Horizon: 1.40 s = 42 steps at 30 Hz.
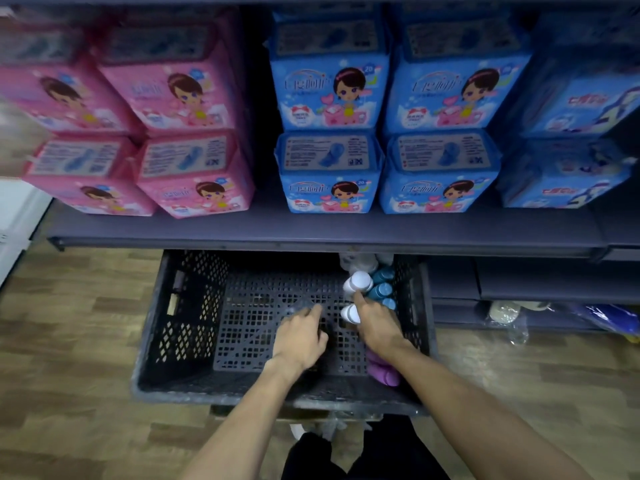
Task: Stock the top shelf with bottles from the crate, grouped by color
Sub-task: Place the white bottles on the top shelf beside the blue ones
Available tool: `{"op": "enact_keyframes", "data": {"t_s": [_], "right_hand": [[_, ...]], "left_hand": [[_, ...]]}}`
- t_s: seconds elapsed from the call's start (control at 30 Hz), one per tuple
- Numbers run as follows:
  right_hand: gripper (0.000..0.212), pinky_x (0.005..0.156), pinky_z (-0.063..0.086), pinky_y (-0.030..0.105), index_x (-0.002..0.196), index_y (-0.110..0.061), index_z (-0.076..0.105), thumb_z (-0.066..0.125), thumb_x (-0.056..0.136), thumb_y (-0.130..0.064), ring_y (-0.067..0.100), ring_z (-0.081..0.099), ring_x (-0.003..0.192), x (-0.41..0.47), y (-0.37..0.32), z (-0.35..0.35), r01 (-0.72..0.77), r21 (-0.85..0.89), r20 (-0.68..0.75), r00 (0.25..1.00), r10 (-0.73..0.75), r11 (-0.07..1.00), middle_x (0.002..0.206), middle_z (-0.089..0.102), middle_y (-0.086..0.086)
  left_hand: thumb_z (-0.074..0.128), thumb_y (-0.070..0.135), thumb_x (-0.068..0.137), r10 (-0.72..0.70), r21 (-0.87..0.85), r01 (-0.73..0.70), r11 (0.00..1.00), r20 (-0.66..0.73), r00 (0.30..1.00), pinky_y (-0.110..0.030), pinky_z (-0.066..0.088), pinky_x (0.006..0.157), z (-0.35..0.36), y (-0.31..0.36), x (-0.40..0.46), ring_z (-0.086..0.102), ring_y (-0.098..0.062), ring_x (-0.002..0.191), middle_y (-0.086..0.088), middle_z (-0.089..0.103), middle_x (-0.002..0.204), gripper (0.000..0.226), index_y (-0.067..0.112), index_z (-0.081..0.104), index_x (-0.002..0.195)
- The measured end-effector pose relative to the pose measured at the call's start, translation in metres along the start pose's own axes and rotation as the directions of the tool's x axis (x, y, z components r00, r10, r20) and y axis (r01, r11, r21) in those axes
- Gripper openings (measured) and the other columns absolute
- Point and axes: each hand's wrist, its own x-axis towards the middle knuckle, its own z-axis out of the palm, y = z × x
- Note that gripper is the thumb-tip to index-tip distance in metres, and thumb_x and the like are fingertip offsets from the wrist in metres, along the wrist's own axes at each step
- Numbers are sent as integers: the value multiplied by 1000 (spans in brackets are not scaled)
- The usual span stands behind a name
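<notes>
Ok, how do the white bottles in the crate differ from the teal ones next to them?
The white bottles have white caps; the teal bottles are blue-green. The right hand touches a white one; the teal ones sit untouched, nearer the crate wall. Both groups cluster in the same far right corner.

Dim indoor light, cool bluish cast. Pink packs (114, 109) at upper left smeared by motion blur, print unreadable; blue packs (329, 98) mid-frame sharper. Wide-angle bend curves the shelf edge (311, 237) and stretches the corners. Crate (180, 323) interior dark (far wall under the shelf in shadow). Source probably overhead, hard to tell. No glare.
</notes>
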Motion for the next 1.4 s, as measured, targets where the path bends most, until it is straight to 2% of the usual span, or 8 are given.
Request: {"op": "enact_keyframes", "data": {"t_s": [0.13,0.37,0.53,0.8,0.93,1.07,1.2,1.4], "right_hand": [[52,74,51,41,133,-15,39,56,86,-2,33,64,100,-15,-10,-7,-22,6,-41,999,22,1000,112,65,11],[41,71,50,40,120,-14,42,62,84,-14,36,64,93,-44,-39,-30,21,76,-134,991,-10,997,104,66,12],[39,71,52,42,112,-20,40,66,83,-21,32,62,90,-64,-65,-54,112,150,-247,966,-72,982,101,64,8],[41,72,50,40,118,-16,46,69,86,-28,23,60,86,-89,-103,-105,281,253,-422,893,-157,926,99,65,4],[47,68,46,32,126,-22,45,69,88,-34,15,55,77,-97,-121,-139,356,240,-513,836,-194,903,91,61,-4],[62,80,49,36,143,-25,36,66,90,-36,20,60,92,-106,-145,-177,449,195,-634,736,-238,872,109,65,-3],[62,81,51,41,142,-28,33,65,91,-39,21,61,90,-113,-168,-221,513,158,-701,660,-270,844,110,66,-2],[63,88,51,40,142,-26,35,69,89,-33,20,63,102,-133,-198,-293,596,75,-767,547,-336,799,120,67,2]], "left_hand": [[51,31,93,9,6,-8,1000,-34,999,-38,47,94,-6,-8,-18,57,-28,113,-6,56,127,44,21,40,135],[50,35,94,96,116,-79,990,-150,984,-37,47,85,-22,-17,-48,58,-26,108,-4,58,119,39,20,40,129],[48,36,93,133,134,-104,985,-231,964,-38,47,84,-44,-35,-63,57,-26,108,-4,57,119,46,20,38,134],[50,33,91,221,151,-180,972,-320,921,-38,48,73,-96,-68,-84,60,-25,100,-2,59,112,45,20,40,133],[52,30,86,302,166,-254,953,-436,848,-38,48,73,-137,-73,-88,60,-26,102,-2,62,109,47,19,45,132],[57,30,85,379,230,-301,925,-556,740,-40,51,72,-185,-68,-93,59,-27,103,-3,61,110,48,17,47,130],[60,29,81,440,288,-335,897,-646,624,-38,48,62,-231,-58,-105,59,-25,92,0,59,96,38,19,51,117],[56,29,83,457,350,-301,887,-752,475,-36,46,63,-302,-43,-129,56,-24,86,-2,61,92,25,15,53,104]]}}
